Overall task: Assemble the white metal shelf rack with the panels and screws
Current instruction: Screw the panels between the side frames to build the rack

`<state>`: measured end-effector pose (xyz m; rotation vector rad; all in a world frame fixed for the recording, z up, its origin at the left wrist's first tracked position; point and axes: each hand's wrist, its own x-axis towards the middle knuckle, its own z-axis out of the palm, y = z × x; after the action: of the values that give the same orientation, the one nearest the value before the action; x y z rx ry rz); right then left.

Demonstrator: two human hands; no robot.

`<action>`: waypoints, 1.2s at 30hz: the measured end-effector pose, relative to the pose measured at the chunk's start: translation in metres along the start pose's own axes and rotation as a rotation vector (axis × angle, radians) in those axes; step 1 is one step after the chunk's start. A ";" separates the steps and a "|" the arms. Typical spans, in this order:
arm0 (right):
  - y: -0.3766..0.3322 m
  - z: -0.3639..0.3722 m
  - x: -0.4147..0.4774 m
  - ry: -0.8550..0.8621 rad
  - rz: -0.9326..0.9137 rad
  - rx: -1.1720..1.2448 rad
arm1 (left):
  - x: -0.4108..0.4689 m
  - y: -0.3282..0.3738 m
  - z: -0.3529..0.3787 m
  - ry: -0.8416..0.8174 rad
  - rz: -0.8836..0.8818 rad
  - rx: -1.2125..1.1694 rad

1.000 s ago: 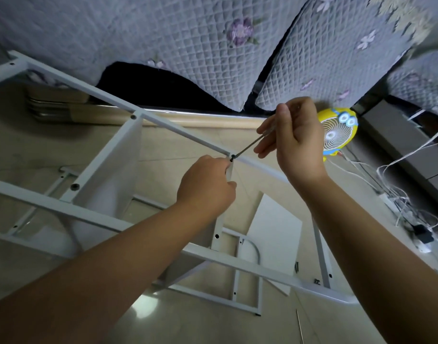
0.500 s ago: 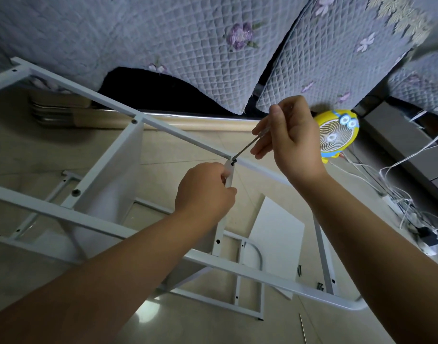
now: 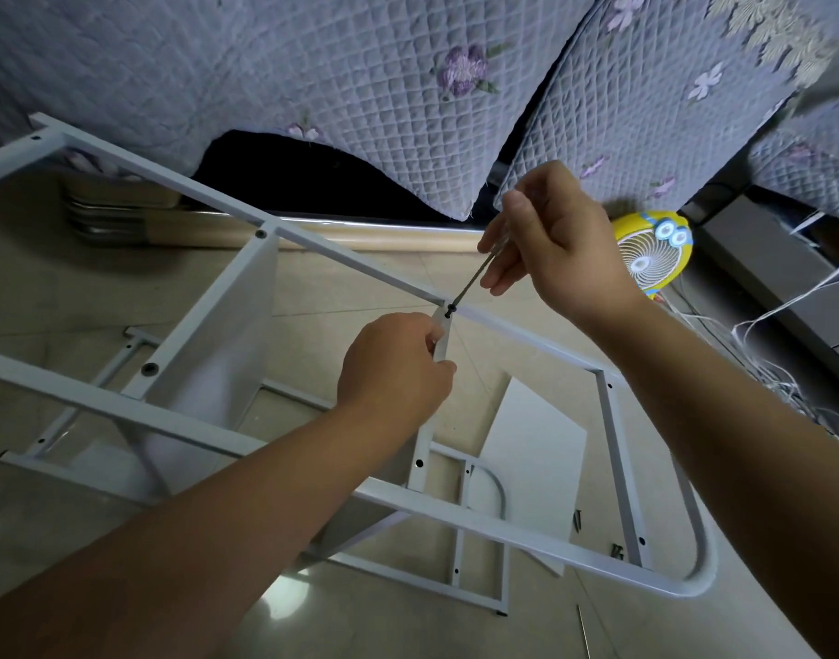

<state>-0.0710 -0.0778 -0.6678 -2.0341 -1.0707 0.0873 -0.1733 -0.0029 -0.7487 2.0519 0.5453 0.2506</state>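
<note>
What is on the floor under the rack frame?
A loose white panel, a second frame piece and a few dark screws lie on the tiles. The left forearm covers whatever is beneath the near rail.

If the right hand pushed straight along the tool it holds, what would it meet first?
The dark screw in the white frame rail: the right hand's screwdriver tip sits on it. Just beyond, the left hand grips the panel edge, though depth is unclear.

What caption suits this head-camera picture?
Right hand holds a screwdriver to a screw in the white frame; left hand grips the panel.
</note>
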 end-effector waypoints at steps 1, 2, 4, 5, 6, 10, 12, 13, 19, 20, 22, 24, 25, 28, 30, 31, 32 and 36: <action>-0.001 -0.002 0.002 -0.045 0.002 -0.001 | 0.000 -0.001 0.000 0.002 -0.001 -0.001; -0.002 -0.004 0.003 -0.086 0.012 0.002 | 0.001 -0.002 0.000 0.002 0.000 0.000; -0.003 -0.009 0.005 -0.156 0.040 0.017 | 0.002 -0.002 0.000 -0.010 -0.002 -0.003; -0.003 -0.011 0.006 -0.186 0.055 0.036 | 0.002 -0.002 0.000 -0.013 -0.003 -0.006; -0.002 -0.013 0.007 -0.212 0.071 0.061 | 0.001 -0.002 0.000 -0.012 -0.007 -0.005; -0.002 -0.020 0.009 -0.272 0.114 0.134 | -0.001 -0.004 0.001 -0.021 0.003 0.012; -0.002 -0.021 0.009 -0.305 0.100 0.159 | -0.003 -0.004 0.000 -0.020 0.017 0.010; -0.002 -0.021 0.009 -0.317 0.090 0.170 | -0.003 -0.004 0.000 -0.020 0.024 0.008; 0.007 -0.017 0.007 -0.300 0.079 0.246 | -0.001 -0.004 0.000 0.002 0.020 -0.003; 0.009 -0.015 0.006 -0.282 0.069 0.214 | -0.002 -0.004 0.000 0.002 0.013 -0.004; 0.013 -0.013 0.004 -0.242 0.052 0.177 | -0.002 -0.004 0.000 0.007 0.010 -0.002; 0.016 -0.013 0.002 -0.175 0.056 0.227 | -0.002 -0.004 0.000 0.013 0.014 -0.010; 0.017 -0.015 0.002 -0.135 0.057 0.258 | -0.002 -0.004 0.000 0.012 0.016 -0.012; 0.016 -0.019 0.003 -0.081 0.060 0.328 | -0.001 -0.003 0.000 0.011 0.022 -0.017; 0.017 -0.018 0.002 -0.104 0.065 0.338 | 0.000 -0.002 0.000 0.010 0.015 -0.020; 0.017 -0.017 0.001 -0.118 0.069 0.333 | 0.000 -0.002 0.000 0.013 0.015 -0.015; 0.017 -0.015 0.002 -0.129 0.075 0.328 | 0.000 -0.003 0.000 0.016 0.016 -0.013; 0.016 -0.016 0.005 -0.143 0.105 0.326 | -0.001 -0.002 -0.001 0.017 0.011 -0.021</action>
<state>-0.0510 -0.0892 -0.6671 -1.8064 -0.9646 0.4396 -0.1748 -0.0019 -0.7496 2.0347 0.5393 0.2791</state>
